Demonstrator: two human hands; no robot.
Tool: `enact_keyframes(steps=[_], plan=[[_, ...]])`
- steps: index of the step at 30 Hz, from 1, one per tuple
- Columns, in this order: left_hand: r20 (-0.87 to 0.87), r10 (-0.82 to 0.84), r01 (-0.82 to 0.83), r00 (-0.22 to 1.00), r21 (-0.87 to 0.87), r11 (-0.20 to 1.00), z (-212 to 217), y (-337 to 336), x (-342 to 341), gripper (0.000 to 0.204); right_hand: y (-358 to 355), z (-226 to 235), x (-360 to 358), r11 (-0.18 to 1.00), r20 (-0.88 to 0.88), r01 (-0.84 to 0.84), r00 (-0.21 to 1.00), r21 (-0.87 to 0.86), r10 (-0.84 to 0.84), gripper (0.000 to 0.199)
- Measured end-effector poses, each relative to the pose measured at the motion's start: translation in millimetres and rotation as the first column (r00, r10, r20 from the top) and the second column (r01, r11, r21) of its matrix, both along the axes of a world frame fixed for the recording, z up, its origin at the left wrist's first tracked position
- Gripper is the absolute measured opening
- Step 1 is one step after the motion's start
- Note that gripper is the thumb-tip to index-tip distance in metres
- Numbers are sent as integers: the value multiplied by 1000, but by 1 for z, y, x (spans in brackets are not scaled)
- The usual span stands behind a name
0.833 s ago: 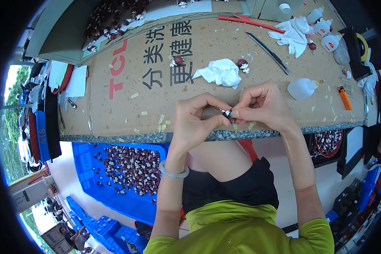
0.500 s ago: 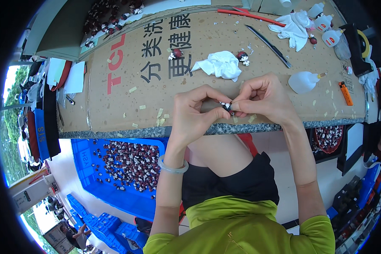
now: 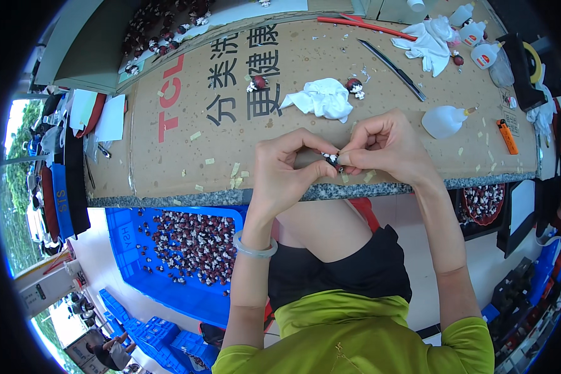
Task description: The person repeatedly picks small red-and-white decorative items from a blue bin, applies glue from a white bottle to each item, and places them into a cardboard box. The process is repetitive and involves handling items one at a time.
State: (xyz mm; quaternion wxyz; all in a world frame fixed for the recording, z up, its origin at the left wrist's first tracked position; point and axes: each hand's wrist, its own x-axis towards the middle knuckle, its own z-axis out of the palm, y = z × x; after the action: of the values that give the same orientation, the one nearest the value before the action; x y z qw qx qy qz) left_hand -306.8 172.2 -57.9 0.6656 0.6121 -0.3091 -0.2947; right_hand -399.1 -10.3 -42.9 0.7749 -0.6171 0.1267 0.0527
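My left hand point(image 3: 287, 168) and my right hand point(image 3: 386, 146) meet over the near edge of a cardboard-covered table point(image 3: 187, 143). Between their fingertips they pinch a tiny dark red, black and white figure point(image 3: 334, 161). My left wrist wears a pale bangle point(image 3: 254, 244). Two more such small figures point(image 3: 257, 83) point(image 3: 354, 86) lie on the cardboard farther away, on either side of a crumpled white cloth point(image 3: 321, 100).
A blue crate point(image 3: 187, 249) with several small red and white figures stands on the floor at the left. On the table to the right lie a white squeeze bottle point(image 3: 442, 121), an orange lighter point(image 3: 507, 136), black tweezers point(image 3: 393, 60), a red tool point(image 3: 361, 25) and another white cloth point(image 3: 429, 38).
Both hands have stayed together at the table edge, their fingers shifting slightly on the small figure. The view has moved a little.
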Motion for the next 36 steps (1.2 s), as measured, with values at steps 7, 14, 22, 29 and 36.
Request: enact_keyframes(steps=[7,14,22,29,36], plan=[[-41,3,-3,999,-5,1000,0,1,-1,28,0,2,0,1000,3,-11,1000,16,11,4],[-35,22,-26,999,-140,990,-2,-1,0,29,0,1,2,995,35,-10,999,98,6,8],[-86,2,-16,996,-164,986,-3,-1,1,33,-2,2,1,995,72,-29,997,98,22,10],[-83,9,-23,997,-164,986,-3,-2,0,31,-2,3,1,997,54,-23,998,77,19,11],[-52,25,-33,998,-160,986,-4,-2,-1,29,-1,2,0,999,34,-20,999,48,19,11]])
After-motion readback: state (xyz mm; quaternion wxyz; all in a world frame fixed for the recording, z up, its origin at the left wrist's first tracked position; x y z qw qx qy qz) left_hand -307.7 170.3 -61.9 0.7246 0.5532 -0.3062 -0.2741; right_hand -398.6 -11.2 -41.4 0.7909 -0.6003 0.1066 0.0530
